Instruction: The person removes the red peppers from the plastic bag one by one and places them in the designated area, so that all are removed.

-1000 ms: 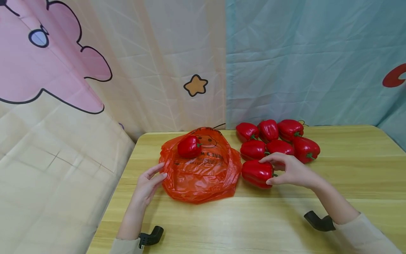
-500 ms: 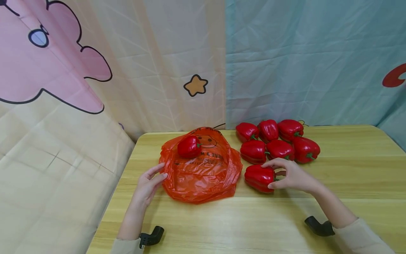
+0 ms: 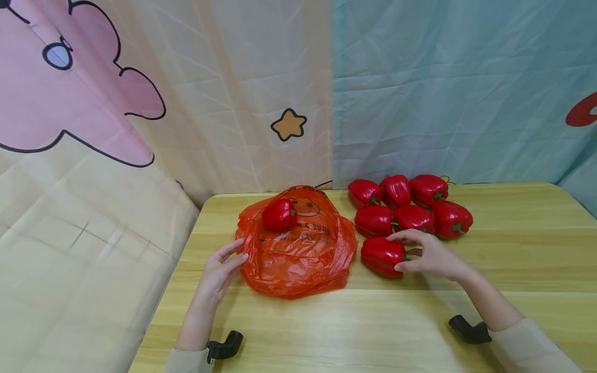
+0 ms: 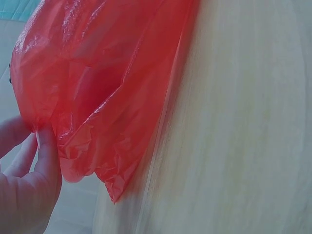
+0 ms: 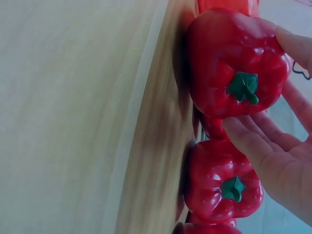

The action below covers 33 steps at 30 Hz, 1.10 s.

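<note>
My left hand [image 3: 218, 272] pinches the left edge of an orange-red plastic bag [image 3: 289, 267], and the left wrist view shows thumb and finger on its film [image 4: 92, 87]. Inside the spread bag lies a red bell pepper [image 3: 279, 215] with a green stem. To the right of the bag, my right hand [image 3: 431, 254] grips another red bell pepper [image 3: 382, 256] by its stem end. The right wrist view has this bell pepper [image 5: 214, 73] between the fingers and thumb. Whether it touches the table is hard to tell.
Several more red bell peppers [image 3: 373, 220] lie in two rows behind the right hand. They rest on a light wooden table [image 3: 326, 326] backed by a printed curtain [image 3: 420, 93]. Black wrist-camera mounts [image 3: 468, 330] stick out from both wrists.
My right hand has shifted the gripped bell pepper slightly right, a little away from the bag. The left hand keeps its place at the bag's edge.
</note>
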Motion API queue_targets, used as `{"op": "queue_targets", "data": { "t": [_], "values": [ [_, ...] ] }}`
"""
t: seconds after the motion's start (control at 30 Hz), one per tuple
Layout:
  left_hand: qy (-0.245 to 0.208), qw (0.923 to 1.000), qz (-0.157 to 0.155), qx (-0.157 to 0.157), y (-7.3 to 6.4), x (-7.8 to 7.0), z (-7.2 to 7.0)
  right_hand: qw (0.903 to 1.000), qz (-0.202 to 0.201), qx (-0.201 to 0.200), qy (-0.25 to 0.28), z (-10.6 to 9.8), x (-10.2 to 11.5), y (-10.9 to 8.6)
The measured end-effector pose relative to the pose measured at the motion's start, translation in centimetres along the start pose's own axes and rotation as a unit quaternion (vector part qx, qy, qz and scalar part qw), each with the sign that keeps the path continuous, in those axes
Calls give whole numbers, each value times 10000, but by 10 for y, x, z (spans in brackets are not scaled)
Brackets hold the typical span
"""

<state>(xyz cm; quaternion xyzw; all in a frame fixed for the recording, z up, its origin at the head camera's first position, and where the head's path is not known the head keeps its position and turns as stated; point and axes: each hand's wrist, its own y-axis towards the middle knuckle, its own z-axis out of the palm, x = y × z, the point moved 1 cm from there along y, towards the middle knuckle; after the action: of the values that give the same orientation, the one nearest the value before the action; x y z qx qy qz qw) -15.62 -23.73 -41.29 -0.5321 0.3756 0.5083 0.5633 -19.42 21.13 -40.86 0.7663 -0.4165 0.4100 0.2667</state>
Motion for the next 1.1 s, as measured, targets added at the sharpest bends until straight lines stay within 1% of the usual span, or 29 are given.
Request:
{"op": "queue_targets", "data": {
  "t": [0.3, 0.47, 0.6, 0.7, 0.83, 0.97, 1.1],
  "values": [
    [-73, 10000, -19, 19, 2, 0, -1, 9999, 58, 65, -147, -4, 2, 4],
    [-33, 10000, -31, 15, 3, -1, 0, 9994, 9, 116, -314, -7, 5, 6],
    [8, 10000, 12, 22, 2, -1, -1, 9984, -114, 225, -507, -11, 10, 10],
    [13, 10000, 47, 35, 1, -1, -1, 9974, -251, 314, -593, -14, 17, 16],
    [-7, 10000, 65, 44, 1, -1, -1, 9974, -326, 367, -525, -18, 31, 26],
    [-13, 10000, 60, 16, 1, -1, -1, 9980, -265, 385, -429, -22, 45, 38],
    [32, 10000, 20, 7, 1, -1, -1, 9976, -262, 349, -532, -23, 54, 51]
  ]
}}
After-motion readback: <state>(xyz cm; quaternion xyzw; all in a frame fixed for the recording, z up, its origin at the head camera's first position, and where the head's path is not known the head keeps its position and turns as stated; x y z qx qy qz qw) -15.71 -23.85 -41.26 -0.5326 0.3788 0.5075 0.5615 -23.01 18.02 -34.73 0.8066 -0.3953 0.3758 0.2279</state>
